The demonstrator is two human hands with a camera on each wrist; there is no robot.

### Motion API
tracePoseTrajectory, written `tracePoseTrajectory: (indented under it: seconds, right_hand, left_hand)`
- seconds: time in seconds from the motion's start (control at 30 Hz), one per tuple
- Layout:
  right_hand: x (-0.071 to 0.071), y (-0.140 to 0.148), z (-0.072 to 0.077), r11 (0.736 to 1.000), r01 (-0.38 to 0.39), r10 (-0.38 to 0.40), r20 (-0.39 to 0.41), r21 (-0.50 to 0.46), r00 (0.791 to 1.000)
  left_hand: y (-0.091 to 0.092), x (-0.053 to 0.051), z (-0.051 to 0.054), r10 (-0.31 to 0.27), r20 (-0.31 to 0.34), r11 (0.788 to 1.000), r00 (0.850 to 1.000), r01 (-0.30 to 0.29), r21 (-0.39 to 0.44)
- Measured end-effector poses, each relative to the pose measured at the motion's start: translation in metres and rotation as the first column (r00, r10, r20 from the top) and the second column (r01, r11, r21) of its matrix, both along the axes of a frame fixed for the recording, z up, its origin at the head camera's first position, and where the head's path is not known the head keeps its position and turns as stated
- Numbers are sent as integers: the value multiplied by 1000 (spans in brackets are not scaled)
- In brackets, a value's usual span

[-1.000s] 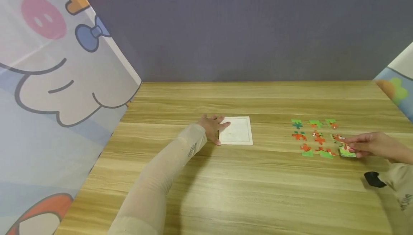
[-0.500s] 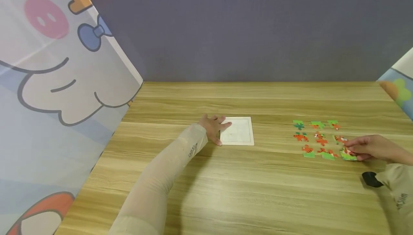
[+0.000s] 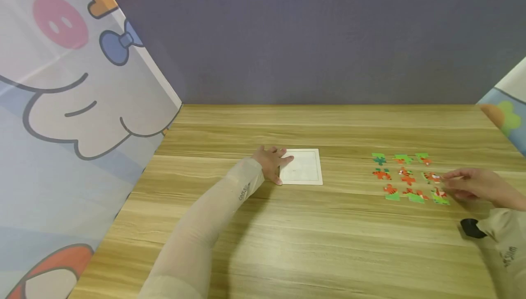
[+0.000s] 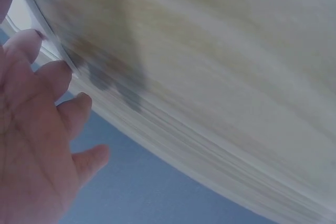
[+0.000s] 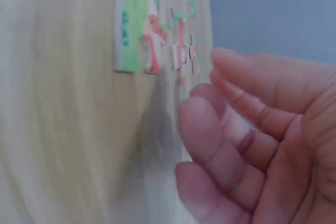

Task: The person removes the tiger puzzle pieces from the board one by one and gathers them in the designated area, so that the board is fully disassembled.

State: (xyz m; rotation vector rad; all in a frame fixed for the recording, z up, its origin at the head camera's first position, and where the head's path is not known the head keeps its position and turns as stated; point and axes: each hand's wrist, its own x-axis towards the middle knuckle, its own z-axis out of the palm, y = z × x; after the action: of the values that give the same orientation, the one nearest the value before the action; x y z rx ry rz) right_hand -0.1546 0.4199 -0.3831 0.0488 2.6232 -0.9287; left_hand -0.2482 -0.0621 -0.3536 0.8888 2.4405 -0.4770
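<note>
My left hand (image 3: 269,164) rests with spread fingers on the left edge of a square white puzzle tray (image 3: 319,166); part of the tray's edge shows beside the fingertips in the left wrist view. To the right, separate jigsaw pieces lie in rows, printed orange and green. My right hand (image 3: 478,185) hovers just right of them, beside the corner piece (image 3: 440,196) and the piece above it (image 3: 430,177). In the right wrist view its fingers are loosely bent, with nothing between them, and the green-edged corner piece (image 5: 134,30) lies apart from them.
The wooden table (image 3: 328,239) runs back to a grey panel (image 3: 312,39). A cartoon-printed panel (image 3: 135,102) borders the left side. Another printed panel (image 3: 507,112) stands at the far right. A black object (image 3: 472,228) sits at the right sleeve.
My right hand has let go of the corner piece, which now lies flat at the lower right of the rows. The hand has drawn slightly away; the left hand stays on the tray.
</note>
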Motion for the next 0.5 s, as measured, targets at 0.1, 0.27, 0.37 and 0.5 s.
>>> tracePoseTrajectory:
  seconds: [0.1,0.27,0.37,0.5]
  right_hand:
    - [-2,-3,1,1000,-10,12,-79,25,997]
    - [-7,-10,7,996,-58,68,-159,66,985]
    - [-8,-18,12,994,-64,79,-172,91,982]
    - [-8,-29,17,993,-60,82,-229,103,970]
  left_hand:
    - [-2,-3,-5,-22,-16,1000,1000,22,5]
    - [-9,-9,-14,-27,14,997,1000,26,72]
    - [-14,-10,-16,-8,60,991,998,0,137]
    - [-26,-9,-16,36,140,960,989,-73,270]
